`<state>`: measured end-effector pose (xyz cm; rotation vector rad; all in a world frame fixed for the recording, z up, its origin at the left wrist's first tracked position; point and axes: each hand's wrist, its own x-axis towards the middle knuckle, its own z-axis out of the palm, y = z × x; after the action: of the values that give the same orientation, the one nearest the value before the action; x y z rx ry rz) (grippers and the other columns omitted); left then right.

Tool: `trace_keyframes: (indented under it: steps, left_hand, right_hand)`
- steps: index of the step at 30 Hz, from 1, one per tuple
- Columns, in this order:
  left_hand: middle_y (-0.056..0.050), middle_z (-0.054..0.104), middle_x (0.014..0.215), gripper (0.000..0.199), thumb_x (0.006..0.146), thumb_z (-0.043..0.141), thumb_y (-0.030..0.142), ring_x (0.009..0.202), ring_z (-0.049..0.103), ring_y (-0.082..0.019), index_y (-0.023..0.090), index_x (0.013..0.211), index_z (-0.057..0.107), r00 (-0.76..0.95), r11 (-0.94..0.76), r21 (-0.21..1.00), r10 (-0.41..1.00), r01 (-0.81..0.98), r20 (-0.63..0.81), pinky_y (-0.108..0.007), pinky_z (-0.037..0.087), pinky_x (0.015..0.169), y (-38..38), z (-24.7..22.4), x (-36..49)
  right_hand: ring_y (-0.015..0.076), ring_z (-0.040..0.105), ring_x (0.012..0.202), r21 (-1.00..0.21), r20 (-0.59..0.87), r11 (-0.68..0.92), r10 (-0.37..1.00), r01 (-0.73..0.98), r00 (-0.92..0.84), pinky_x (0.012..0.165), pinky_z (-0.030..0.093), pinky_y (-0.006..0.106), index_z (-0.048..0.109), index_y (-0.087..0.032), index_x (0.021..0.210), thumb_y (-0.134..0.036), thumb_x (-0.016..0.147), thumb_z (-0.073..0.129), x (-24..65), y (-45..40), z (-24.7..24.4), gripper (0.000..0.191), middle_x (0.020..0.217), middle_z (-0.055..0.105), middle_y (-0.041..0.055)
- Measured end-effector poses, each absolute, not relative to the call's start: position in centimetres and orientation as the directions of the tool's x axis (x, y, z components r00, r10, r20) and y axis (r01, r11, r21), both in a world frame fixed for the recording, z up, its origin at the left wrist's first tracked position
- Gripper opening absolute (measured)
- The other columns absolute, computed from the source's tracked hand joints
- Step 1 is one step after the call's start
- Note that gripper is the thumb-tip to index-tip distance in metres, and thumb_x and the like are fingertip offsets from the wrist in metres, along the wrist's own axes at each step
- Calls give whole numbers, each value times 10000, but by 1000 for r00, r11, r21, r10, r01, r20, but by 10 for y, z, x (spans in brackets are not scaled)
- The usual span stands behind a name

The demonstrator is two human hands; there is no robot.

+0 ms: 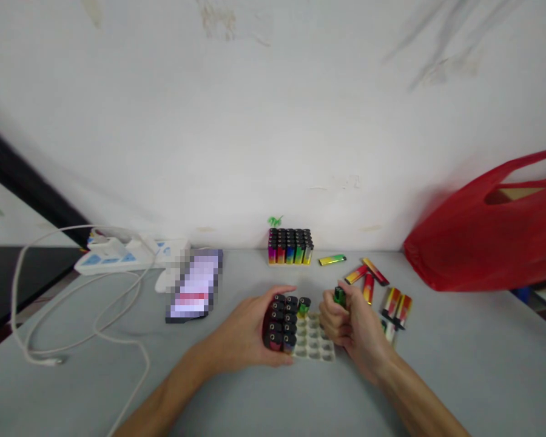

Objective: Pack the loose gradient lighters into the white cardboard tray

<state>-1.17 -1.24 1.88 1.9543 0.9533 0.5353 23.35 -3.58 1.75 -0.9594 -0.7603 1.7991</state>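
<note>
My left hand (246,331) curves around the left side of a pale tray (316,349) with rows of round sockets, its fingers and thumb bracing two columns of upright black-topped lighters (284,321). One green-and-yellow lighter (304,307) stands alone at the back of the third column. Above the tray's right edge, my right hand (350,321) is closed around a green lighter (340,296), most of which the fingers hide. Loose red-and-yellow lighters (368,286) lie on the table just beyond that hand, and several more (397,306) lie to its right.
A full block of multicoloured lighters (290,247) stands by the wall, with a single green-yellow lighter (332,260) lying beside it. A red bag (486,237) leans at the right. On the left are a phone (195,285), a power strip (131,255) and a looping white cable (113,337).
</note>
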Motion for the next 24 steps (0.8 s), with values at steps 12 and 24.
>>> trace_keyframes:
  steps: [12, 24]
  left_hand:
    - [-50, 801, 1267, 1088, 659, 1043, 296, 1122, 790, -331, 287, 1597, 490, 605, -301, 854, 796, 424, -20, -404, 632, 956, -13, 19, -11]
    - [-81, 788, 1322, 1054, 668, 1029, 315, 1192, 768, -360, 269, 1587, 514, 601, -292, 861, 799, 417, -20, -431, 626, 1022, -14, 22, -10]
  right_hand:
    - [91, 50, 525, -823, -280, -386, 914, -417, -293, 440, 48, 248, 381, -249, 646, -833, 814, 756, 230, -34, 22, 714, 593, 167, -118]
    - [92, 81, 524, -861, -290, -383, 910, -333, -298, 462, 84, 255, 408, -250, 671, -840, 859, 671, 229, -36, 18, 673, 594, 196, -117]
